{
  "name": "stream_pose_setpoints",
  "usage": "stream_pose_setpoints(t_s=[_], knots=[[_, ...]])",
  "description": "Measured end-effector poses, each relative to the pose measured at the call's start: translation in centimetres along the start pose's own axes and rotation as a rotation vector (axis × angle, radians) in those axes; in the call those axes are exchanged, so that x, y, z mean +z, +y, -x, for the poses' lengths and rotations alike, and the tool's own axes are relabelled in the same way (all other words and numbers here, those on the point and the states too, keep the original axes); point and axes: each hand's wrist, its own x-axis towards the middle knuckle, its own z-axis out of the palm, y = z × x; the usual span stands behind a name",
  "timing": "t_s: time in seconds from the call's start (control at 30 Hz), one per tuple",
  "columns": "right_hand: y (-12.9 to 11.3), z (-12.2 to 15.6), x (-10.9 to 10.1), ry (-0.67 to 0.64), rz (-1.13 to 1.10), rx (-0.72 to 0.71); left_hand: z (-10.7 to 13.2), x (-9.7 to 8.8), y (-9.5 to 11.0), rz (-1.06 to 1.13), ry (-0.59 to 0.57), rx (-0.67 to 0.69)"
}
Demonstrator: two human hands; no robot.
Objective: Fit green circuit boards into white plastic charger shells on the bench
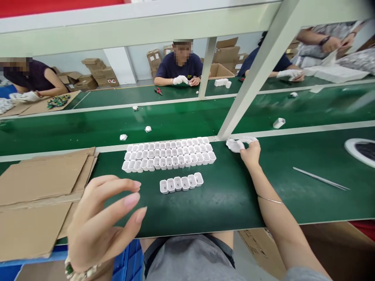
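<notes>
My left hand (pixel 102 218) is raised over the near left side of the bench, fingers apart and bent, holding nothing. Out to the right, my right hand (pixel 251 153) reaches to the bench's back edge, its fingers closed on a crumpled white cloth (pixel 234 145) that looks like a glove. Part of those fingers is hidden by the white material. Left of it, several small white open-topped boxes (pixel 170 154) stand packed in three rows. A shorter row of the same boxes (pixel 185 183) stands in front, with a small dark slot visible inside each.
Flat cardboard sheets (pixel 38 183) lie at the left. Tweezers (pixel 320 178) and a round white-rimmed object (pixel 360 152) are at the right. A slanted post (pixel 249 78) rises behind my right hand. Small white parts (pixel 148 128) lie on the green belt (pixel 181 117); co-workers (pixel 180 66) sit beyond.
</notes>
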Motion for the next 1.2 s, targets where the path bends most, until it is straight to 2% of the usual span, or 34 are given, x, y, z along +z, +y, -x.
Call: stream_pose_setpoints(t_s=[0.07,0.1,0.23,0.3,0.4,0.5,0.57,0.63,0.7,0.77,0.83,0.93,1.0,1.1,1.2], knots=[[0.1,0.0,0.2,-0.007,0.023,0.007,1.5,0.5,-1.1,0.023,-0.047,0.024],[0.1,0.1,0.2,-0.008,0.038,0.012,2.5,0.8,-1.7,0.049,-0.060,-0.007],[-0.3,0.1,0.3,-0.003,0.076,0.030,7.4,3.3,-4.8,0.045,-0.032,-0.296],[-0.6,0.1,0.1,-0.008,0.067,0.023,9.5,5.1,-6.4,0.013,-0.093,-0.414],[-1.4,0.4,-0.7,-0.032,0.084,-0.008,11.6,8.0,-8.4,0.045,-0.259,-0.555],[-3.4,0.4,-2.1,0.012,0.096,-0.065,12.5,10.3,-9.7,0.120,-0.411,-0.600],[-5.7,0.0,-2.8,0.054,0.050,-0.148,12.6,11.2,-10.0,0.160,-0.470,-0.597],[-8.8,-1.1,-2.5,-0.006,-0.043,-0.256,12.6,11.8,-10.2,0.192,-0.497,-0.588],[-12.5,-2.8,-0.6,-0.226,-0.147,-0.366,12.5,12.2,-10.3,0.215,-0.492,-0.581],[-16.6,-4.8,2.8,-0.548,-0.188,-0.421,12.4,12.5,-10.6,0.225,-0.473,-0.582],[-20.5,-6.6,7.3,-0.876,-0.186,-0.335,12.2,12.6,-10.8,0.232,-0.453,-0.576],[-25.5,-8.2,14.3,-0.992,-0.197,-0.298,12.1,12.6,-10.8,0.235,-0.426,-0.535],[-27.9,-8.4,17.7,-1.032,-0.203,-0.275,12.3,12.7,-10.7,0.243,-0.402,-0.520],[-30.0,-8.1,20.4,-1.074,-0.202,-0.236,12.6,12.7,-10.6,0.263,-0.364,-0.537],[-30.5,-8.1,21.1,-1.093,-0.204,-0.189,12.5,12.3,-10.3,0.295,-0.308,-0.580]])
